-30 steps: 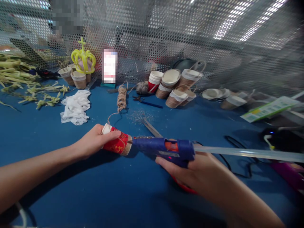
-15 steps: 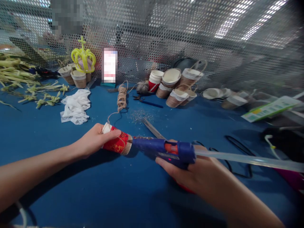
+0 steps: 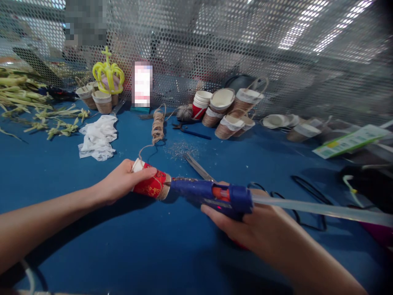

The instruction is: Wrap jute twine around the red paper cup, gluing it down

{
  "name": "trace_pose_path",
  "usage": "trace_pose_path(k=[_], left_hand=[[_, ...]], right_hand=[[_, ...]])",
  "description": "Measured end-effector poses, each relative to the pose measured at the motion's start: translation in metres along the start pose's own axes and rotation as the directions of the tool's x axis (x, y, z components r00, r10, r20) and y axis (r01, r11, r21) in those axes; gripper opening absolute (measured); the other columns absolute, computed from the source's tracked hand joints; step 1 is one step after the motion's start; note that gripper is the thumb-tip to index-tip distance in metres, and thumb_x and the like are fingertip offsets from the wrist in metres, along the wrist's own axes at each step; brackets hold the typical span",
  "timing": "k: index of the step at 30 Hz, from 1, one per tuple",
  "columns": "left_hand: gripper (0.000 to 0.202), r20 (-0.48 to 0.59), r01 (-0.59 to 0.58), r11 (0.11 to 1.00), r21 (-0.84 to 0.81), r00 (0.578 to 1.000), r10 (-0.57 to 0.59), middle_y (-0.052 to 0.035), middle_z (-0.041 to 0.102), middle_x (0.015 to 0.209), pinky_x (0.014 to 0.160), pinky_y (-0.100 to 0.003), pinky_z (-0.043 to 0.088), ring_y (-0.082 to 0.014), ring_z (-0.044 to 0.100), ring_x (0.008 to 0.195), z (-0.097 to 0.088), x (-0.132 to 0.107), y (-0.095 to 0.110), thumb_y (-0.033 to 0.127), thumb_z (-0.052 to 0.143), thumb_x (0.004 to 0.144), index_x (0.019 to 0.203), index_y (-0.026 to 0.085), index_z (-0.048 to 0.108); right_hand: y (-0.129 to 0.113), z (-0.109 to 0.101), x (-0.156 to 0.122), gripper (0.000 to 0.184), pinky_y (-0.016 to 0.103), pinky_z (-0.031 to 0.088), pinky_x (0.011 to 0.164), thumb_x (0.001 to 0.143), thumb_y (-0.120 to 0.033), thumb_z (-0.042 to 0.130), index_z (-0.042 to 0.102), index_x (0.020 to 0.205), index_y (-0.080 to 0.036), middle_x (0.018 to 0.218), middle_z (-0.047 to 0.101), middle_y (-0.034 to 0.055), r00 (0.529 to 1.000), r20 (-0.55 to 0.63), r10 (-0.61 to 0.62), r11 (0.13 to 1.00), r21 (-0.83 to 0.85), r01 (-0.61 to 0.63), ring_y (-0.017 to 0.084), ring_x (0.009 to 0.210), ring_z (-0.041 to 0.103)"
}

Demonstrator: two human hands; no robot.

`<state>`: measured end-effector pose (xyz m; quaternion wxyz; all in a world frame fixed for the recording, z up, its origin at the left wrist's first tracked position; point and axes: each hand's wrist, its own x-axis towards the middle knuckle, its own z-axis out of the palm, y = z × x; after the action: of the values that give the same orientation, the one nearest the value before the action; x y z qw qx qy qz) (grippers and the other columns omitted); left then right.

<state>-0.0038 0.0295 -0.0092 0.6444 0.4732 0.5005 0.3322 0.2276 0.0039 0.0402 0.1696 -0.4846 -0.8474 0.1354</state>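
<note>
Bench [image 3: 92,246], blue-topped, carries everything. Right hand [image 3: 254,229] grips a blue hot glue gun [image 3: 211,194], nozzle touching the twine-wrapped base of a red paper cup [image 3: 150,185] lying sideways, clasped by the left hand [image 3: 118,184]. Twine spool [image 3: 157,127] lies behind it.

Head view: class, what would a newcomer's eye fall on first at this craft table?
Front and centre, the left hand grips a red paper cup lying on its side, while the right hand holds a blue glue gun with its nozzle at the cup's twine-wrapped end. A clear glue stick juts out to the right. At the back left, a bright yellow crown stands out against the perforated screen.
</note>
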Motion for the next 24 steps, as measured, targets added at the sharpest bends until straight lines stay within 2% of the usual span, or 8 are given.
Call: trace_pose_path(k=[4,6,9,13,17,24], left_hand=[[0.031,0.044,-0.017,1.000,-0.006,0.999,0.017,-0.0094,0.071,0.080,0.059,-0.023,0.044,-0.0153,0.060,0.063,-0.0017,0.0003,-0.0014,0.038,0.058,0.074,0.083,0.011,0.070],[0.033,0.058,-0.019,1.000,0.006,0.998,0.019,-0.0094,0.070,0.079,0.060,-0.023,0.044,-0.0156,0.060,0.064,-0.0026,0.0002,-0.0025,0.039,0.057,0.074,0.085,0.011,0.069],[0.035,0.029,-0.049,0.994,0.096,0.999,0.046,-0.0068,0.068,0.069,0.053,-0.021,0.041,-0.0136,0.055,0.057,-0.0031,-0.0006,-0.0034,0.042,0.057,0.073,0.080,0.009,0.068],[0.032,0.050,-0.133,0.975,0.176,0.991,0.126,0.0007,0.056,0.054,0.044,-0.018,0.031,-0.0079,0.042,0.048,-0.0020,-0.0026,-0.0024,0.039,0.055,0.075,0.070,0.010,0.066],[0.032,0.047,-0.151,0.956,0.253,0.989,0.143,0.0034,0.047,0.047,0.041,-0.018,0.027,-0.0068,0.034,0.044,-0.0011,-0.0052,-0.0003,0.039,0.054,0.075,0.065,0.010,0.064],[0.028,0.090,-0.148,0.972,0.180,0.987,0.133,0.0001,0.060,0.060,0.047,-0.018,0.035,-0.0088,0.044,0.050,-0.0002,-0.0058,-0.0008,0.038,0.054,0.076,0.073,0.013,0.067]], right_hand=[[-0.0004,-0.0014,-0.0016,0.029,0.028,0.038,0.053,0.081,-0.031,0.039,0.062,0.066,-0.023,0.049,0.052,0.0001,0.995,0.091,-0.044,0.996,-0.072,0.050,0.015,0.051,0.051],[-0.0003,-0.0016,-0.0033,0.028,0.026,0.038,0.050,0.081,-0.031,0.040,0.060,0.064,-0.022,0.052,0.054,-0.0004,0.990,0.138,-0.003,0.999,-0.049,0.010,0.013,0.049,0.050],[0.0003,-0.0010,-0.0044,0.028,0.026,0.039,0.049,0.081,-0.032,0.042,0.056,0.059,-0.021,0.054,0.055,-0.0005,0.985,0.160,0.062,0.997,-0.046,-0.056,0.013,0.049,0.050],[0.0025,0.0014,-0.0027,0.026,0.030,0.041,0.053,0.079,-0.033,0.043,0.058,0.062,-0.020,0.056,0.055,0.0019,0.992,0.087,0.088,0.994,-0.065,-0.083,0.015,0.052,0.050],[0.0043,0.0018,-0.0014,0.021,0.028,0.041,0.049,0.077,-0.032,0.044,0.060,0.069,-0.021,0.050,0.051,0.0011,0.996,-0.021,0.085,0.996,-0.040,-0.086,0.015,0.048,0.048],[0.0044,-0.0046,-0.0040,0.030,0.023,0.038,0.046,0.079,-0.030,0.042,0.053,0.053,-0.021,0.048,0.046,-0.0023,0.989,0.143,0.034,0.999,0.011,-0.036,0.011,0.045,0.043]])
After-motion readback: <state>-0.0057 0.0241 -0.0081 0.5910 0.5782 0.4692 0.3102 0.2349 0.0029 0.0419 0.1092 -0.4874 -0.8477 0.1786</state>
